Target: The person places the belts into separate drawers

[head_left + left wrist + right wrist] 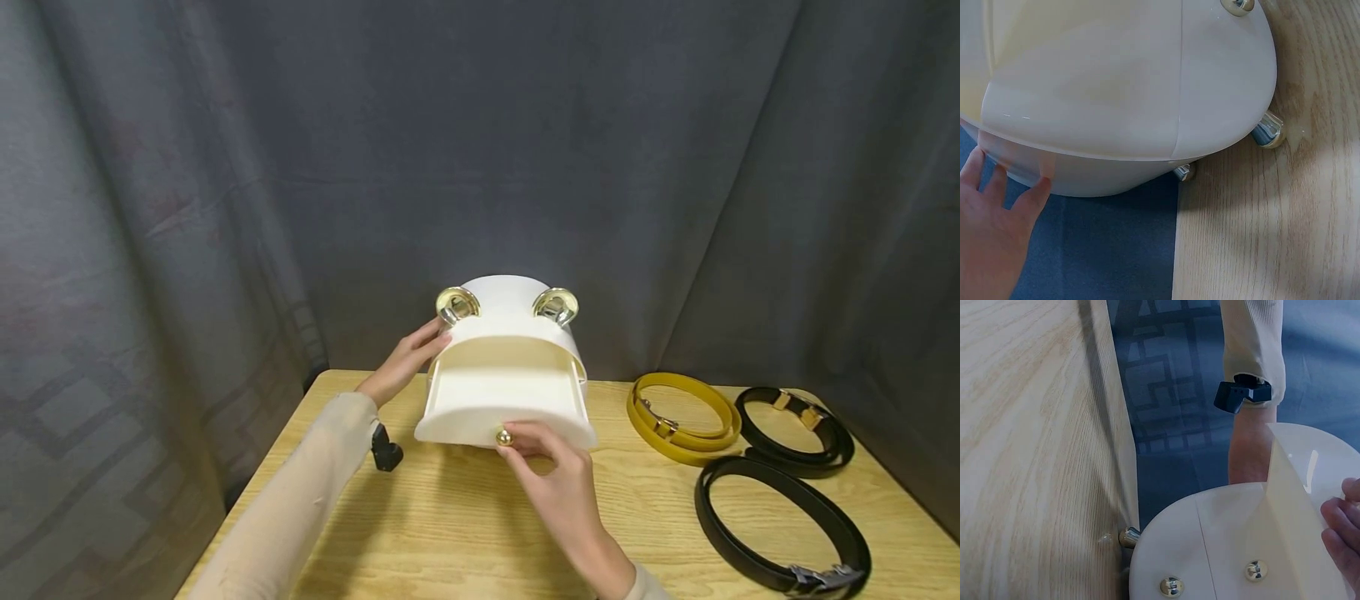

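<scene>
A white rounded storage box (504, 300) with two gold ears stands on the table, its top drawer (502, 425) pulled out and bare inside. My right hand (551, 475) pinches the gold knob (504, 437) on that drawer's front between thumb and fingers. In the right wrist view the right hand (1342, 525) shows only at the right edge, by the drawer front (1325, 459). My left hand (408, 358) rests against the box's left side. The left wrist view shows the left hand (997, 219) with its fingertips touching the curved wall, fingers spread.
On the right of the wooden table (450, 533) lie a coiled yellow belt (678, 454) and two coiled black belts, one farther back (840, 442) and one nearer (720, 533). Lower drawers bear gold knobs (1256, 570), and short metallic feet (1129, 537) support the box. Grey curtains (480, 167) hang behind.
</scene>
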Tool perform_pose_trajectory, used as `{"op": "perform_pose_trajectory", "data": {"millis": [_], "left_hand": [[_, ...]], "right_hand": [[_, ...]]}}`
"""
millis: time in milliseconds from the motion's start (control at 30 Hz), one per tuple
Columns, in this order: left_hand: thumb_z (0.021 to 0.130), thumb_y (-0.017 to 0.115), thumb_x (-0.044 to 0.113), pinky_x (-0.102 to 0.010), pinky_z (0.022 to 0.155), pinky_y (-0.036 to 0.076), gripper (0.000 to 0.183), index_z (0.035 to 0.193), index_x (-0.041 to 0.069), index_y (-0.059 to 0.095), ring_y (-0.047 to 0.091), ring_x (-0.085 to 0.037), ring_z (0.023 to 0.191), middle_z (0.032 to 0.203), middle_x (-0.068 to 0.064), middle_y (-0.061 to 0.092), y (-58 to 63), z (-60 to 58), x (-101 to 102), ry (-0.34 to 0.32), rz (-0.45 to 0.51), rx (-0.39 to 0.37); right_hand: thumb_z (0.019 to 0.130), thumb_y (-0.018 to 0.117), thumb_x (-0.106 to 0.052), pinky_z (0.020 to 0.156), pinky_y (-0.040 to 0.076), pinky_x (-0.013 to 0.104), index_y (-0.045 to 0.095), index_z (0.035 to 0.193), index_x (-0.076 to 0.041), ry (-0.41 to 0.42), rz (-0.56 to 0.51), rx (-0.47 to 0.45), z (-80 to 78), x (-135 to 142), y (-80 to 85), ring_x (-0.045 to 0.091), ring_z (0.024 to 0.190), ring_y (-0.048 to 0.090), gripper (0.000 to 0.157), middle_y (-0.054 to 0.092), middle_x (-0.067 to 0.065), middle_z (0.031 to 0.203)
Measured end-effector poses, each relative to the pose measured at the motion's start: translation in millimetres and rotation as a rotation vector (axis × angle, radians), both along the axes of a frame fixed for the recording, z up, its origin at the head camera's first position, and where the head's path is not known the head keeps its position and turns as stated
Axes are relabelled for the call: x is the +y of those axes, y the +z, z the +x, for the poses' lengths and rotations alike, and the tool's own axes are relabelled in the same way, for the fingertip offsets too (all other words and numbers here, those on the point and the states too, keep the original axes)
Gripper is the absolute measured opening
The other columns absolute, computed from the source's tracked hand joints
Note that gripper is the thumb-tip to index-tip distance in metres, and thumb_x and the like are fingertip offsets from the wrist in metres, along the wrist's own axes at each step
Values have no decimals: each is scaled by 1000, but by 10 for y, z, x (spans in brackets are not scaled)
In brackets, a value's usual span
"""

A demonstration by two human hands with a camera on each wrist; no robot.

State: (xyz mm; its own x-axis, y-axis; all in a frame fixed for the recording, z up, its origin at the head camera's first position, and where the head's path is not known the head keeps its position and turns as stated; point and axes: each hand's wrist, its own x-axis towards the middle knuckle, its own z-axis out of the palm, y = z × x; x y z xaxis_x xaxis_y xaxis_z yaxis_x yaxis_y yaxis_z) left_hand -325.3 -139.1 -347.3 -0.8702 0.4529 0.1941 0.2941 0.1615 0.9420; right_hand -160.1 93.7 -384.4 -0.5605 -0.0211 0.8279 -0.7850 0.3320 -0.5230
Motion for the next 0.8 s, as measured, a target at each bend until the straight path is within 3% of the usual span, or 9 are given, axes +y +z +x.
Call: {"op": "perform_pose_trajectory", "data": {"millis": [800], "left_hand": [[104, 51, 34, -48, 116, 27, 60, 158, 18, 27, 24, -24, 147, 162, -5, 23, -45, -2, 5, 43, 47, 18]], "right_hand": [[76, 81, 8, 71, 55, 21, 73, 108, -1, 30, 7, 66, 22, 40, 10, 16, 74, 70, 34, 74, 11, 96]]}}
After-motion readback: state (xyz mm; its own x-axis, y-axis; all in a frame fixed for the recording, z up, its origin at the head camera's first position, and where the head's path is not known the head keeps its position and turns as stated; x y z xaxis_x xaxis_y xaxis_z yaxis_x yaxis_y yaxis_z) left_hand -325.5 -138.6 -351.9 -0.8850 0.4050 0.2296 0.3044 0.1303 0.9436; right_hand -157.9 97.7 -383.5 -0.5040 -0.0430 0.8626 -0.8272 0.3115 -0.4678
